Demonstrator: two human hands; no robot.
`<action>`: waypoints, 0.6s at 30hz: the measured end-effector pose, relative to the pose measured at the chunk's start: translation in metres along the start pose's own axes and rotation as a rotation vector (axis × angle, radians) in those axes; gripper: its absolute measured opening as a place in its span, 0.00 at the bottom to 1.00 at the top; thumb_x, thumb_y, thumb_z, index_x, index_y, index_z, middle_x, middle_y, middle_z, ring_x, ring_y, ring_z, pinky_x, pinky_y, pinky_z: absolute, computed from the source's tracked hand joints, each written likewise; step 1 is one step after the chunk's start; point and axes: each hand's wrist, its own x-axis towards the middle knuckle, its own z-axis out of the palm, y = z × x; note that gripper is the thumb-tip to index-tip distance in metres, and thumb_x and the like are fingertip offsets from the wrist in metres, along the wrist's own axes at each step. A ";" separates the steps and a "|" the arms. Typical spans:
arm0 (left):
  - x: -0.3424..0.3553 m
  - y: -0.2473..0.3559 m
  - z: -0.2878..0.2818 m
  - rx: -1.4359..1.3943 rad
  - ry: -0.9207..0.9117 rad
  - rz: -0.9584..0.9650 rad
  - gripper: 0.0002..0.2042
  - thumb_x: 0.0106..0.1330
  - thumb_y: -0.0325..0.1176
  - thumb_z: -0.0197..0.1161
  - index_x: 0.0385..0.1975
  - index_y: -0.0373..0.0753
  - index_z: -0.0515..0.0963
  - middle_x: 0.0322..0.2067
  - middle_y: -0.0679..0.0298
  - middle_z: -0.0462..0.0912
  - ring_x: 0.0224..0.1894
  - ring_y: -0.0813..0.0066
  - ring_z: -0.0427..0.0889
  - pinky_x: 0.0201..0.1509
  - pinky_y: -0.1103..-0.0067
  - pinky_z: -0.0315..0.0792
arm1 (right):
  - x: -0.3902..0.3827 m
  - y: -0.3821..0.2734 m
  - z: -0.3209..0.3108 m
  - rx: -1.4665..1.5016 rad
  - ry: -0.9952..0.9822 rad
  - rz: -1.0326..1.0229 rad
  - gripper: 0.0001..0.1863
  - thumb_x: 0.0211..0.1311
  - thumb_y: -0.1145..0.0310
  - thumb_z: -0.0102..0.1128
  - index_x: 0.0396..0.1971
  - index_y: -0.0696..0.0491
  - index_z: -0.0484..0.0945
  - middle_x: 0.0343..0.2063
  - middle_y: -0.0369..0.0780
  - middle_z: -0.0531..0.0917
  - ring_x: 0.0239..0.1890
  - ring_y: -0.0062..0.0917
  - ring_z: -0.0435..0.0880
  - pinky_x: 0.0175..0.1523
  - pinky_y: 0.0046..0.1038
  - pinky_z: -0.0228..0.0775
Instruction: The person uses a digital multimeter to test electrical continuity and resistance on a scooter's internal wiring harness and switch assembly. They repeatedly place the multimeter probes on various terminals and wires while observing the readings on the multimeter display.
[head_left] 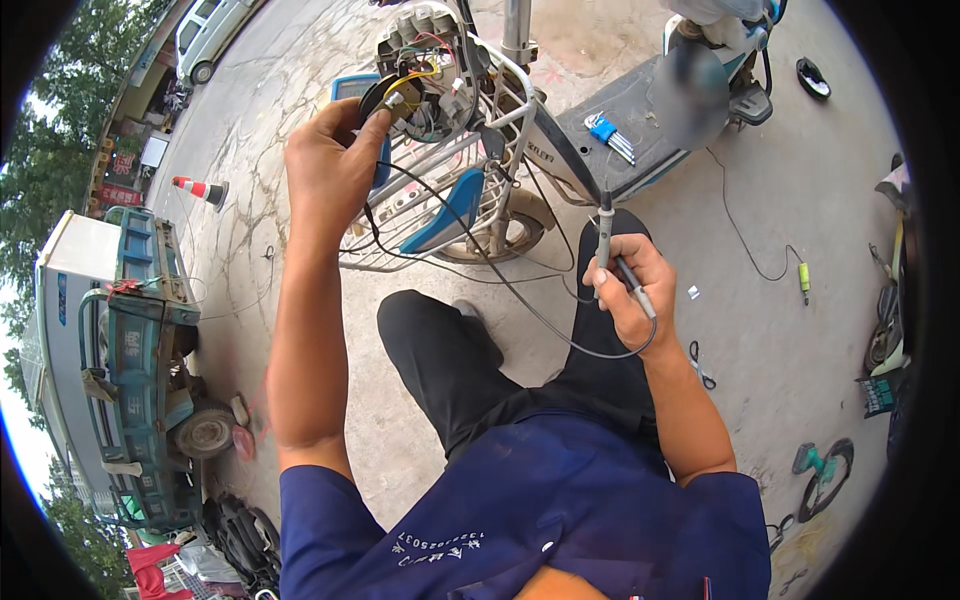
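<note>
My left hand (330,160) pinches a black round part with a small metal piece (392,98) beside the opened wiring housing (430,75) at the scooter's front, where coloured wires and white connectors show. My right hand (630,290) is closed round two pen-like test probes (605,235), one upright, one slanting, with dark leads looping leftward. Below the housing are the scooter's white tube frame (485,170) and blue panel (440,210), partly crossed by leads. A blue tool set (610,137) with metal keys lies on the grey footboard (648,170), right of the housing.
A green cargo vehicle (135,380) stands left, with a traffic cone (200,188) and white van (203,35) beyond. At right are a yellow-green tool (803,283) on a wire, black cord (700,365), green tool (820,465) and parked vehicles (885,320). My legs are below the scooter.
</note>
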 end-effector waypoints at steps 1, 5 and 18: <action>0.000 0.001 0.002 -0.027 -0.032 -0.039 0.15 0.64 0.33 0.69 0.45 0.29 0.83 0.28 0.59 0.87 0.28 0.80 0.80 0.34 0.78 0.75 | 0.002 -0.002 0.001 -0.013 -0.007 -0.016 0.09 0.61 0.76 0.62 0.39 0.59 0.75 0.25 0.34 0.80 0.26 0.10 0.73 0.33 0.15 0.67; 0.002 0.006 -0.003 -0.133 -0.043 -0.031 0.11 0.66 0.31 0.68 0.39 0.28 0.82 0.25 0.61 0.86 0.26 0.84 0.79 0.30 0.83 0.73 | 0.022 -0.008 0.002 -0.111 -0.057 -0.147 0.09 0.59 0.79 0.61 0.40 0.60 0.74 0.25 0.35 0.81 0.26 0.11 0.74 0.32 0.16 0.68; 0.016 -0.009 -0.012 -0.626 -0.070 -0.194 0.13 0.70 0.36 0.65 0.41 0.29 0.79 0.28 0.63 0.83 0.23 0.85 0.79 0.23 0.90 0.67 | 0.133 -0.084 0.070 -0.124 -0.041 -0.515 0.19 0.57 0.65 0.65 0.45 0.60 0.76 0.27 0.37 0.79 0.29 0.17 0.75 0.36 0.19 0.67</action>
